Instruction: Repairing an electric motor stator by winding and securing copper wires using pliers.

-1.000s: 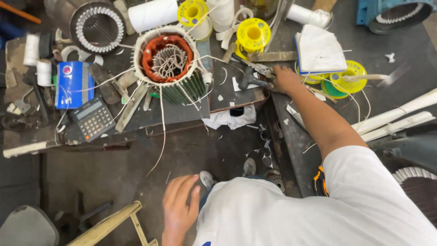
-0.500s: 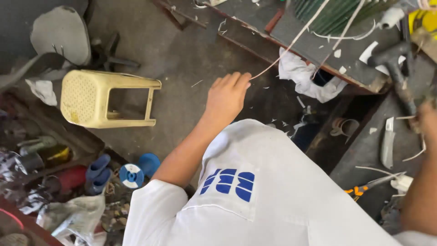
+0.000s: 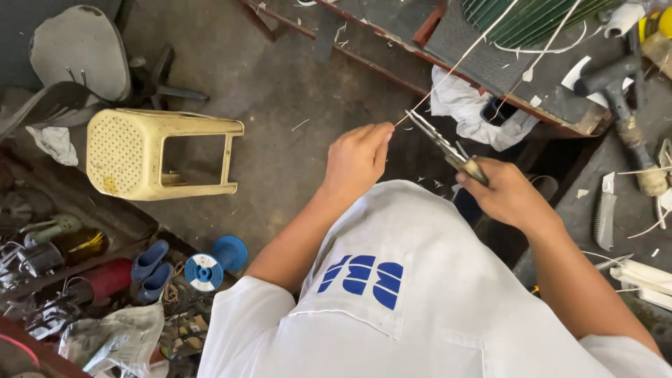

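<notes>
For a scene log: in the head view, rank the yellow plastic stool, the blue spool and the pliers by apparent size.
1. Yellow plastic stool, lying on its side, clearly largest.
2 and 3. Blue spool and pliers in the right hand: unsure, since the pliers are nearer the camera.

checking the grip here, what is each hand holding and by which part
The left hand pinches the white wire at its free end. The right hand grips the pliers by the handles.

Both hands point(image 3: 357, 157) point(image 3: 507, 192) raised — fingers pinched
</notes>
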